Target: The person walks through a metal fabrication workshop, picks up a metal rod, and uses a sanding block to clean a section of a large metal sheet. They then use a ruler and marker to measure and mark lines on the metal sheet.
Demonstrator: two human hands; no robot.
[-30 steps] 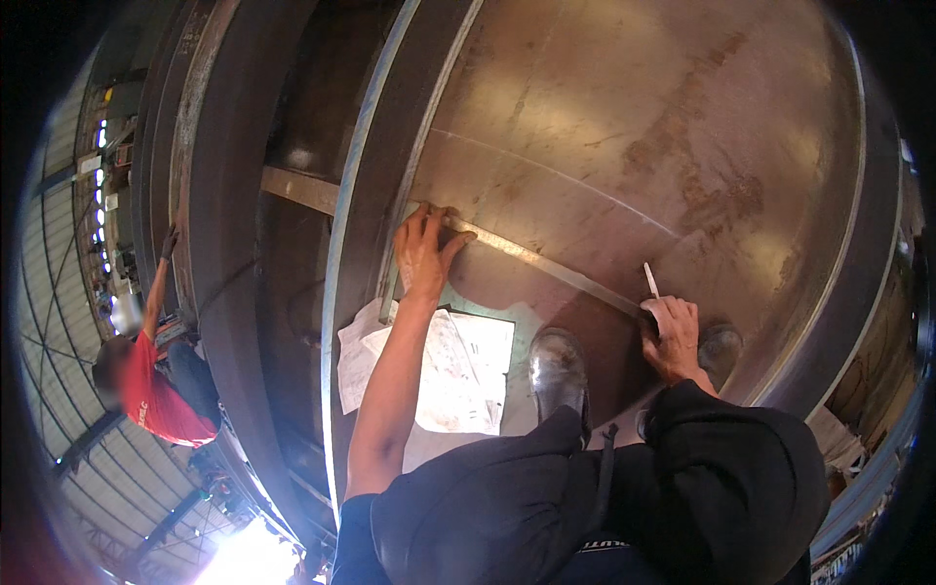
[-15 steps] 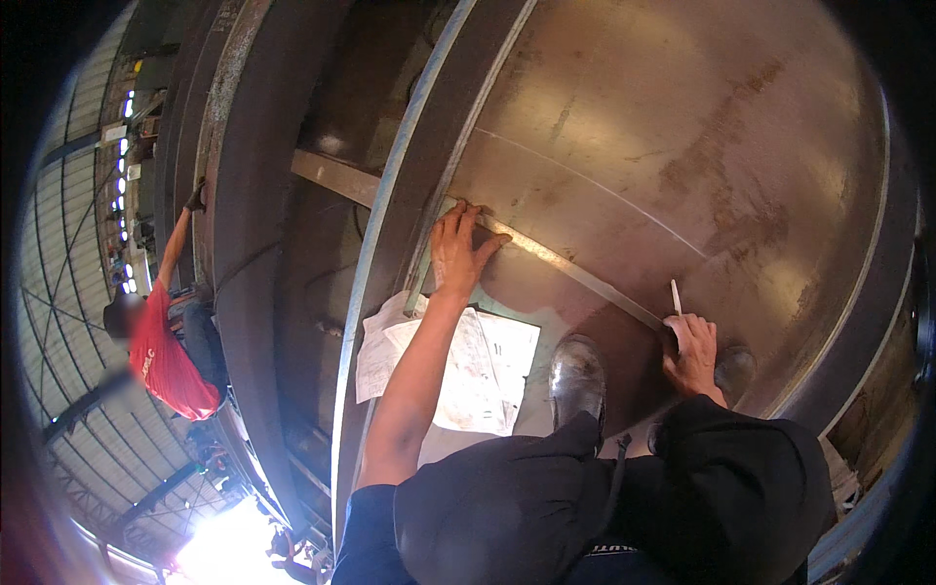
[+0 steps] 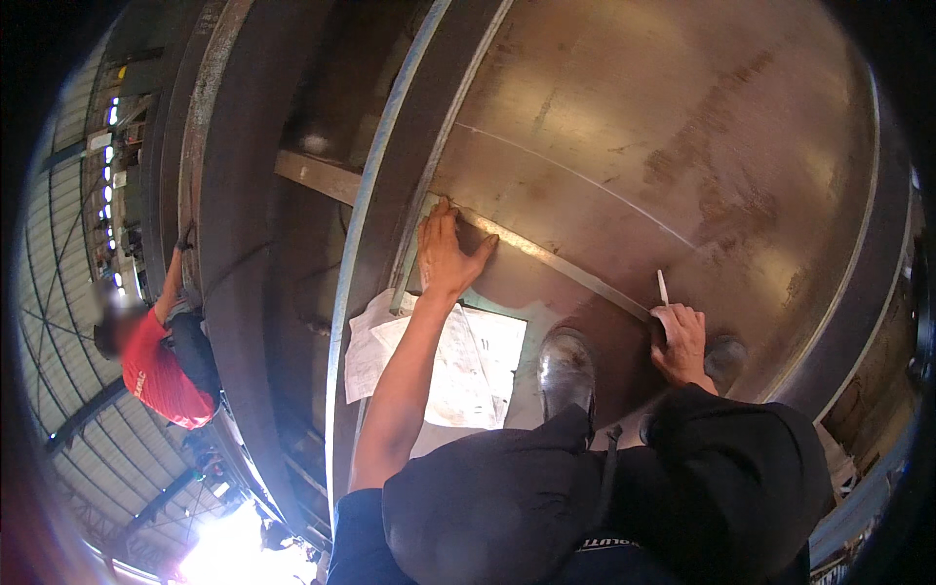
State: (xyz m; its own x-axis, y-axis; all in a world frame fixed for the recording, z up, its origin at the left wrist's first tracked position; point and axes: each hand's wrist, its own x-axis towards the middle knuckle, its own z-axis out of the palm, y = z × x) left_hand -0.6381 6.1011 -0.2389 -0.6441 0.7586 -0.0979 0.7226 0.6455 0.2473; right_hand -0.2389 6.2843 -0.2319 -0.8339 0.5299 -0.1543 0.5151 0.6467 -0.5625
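A long, shiny metal straightedge (image 3: 556,261) lies slanting across the brown steel plate (image 3: 604,107). My left hand (image 3: 450,255) rests on its far left end, thumb and fingers spread and pressing down. Beside the straightedge's near right end, my right hand (image 3: 680,341) is closed around a thin white marking stick (image 3: 663,286), whose tip points away from me. The fingers under that hand are partly hidden. Farther out, a pale curved line (image 3: 595,185) runs over the plate.
Paper sheets with drawings (image 3: 468,375) lie below my left forearm. A steel beam edge (image 3: 366,214) rises along the left, another rim (image 3: 838,322) along the right. My shoe (image 3: 567,375) stands on the plate. Far left, a person in a red shirt (image 3: 166,375) reaches toward another beam.
The view has shifted slightly, moving the scene a little to the left. Both hands keep nearly the same places along the straightedge. The person in red has leaned slightly lower.
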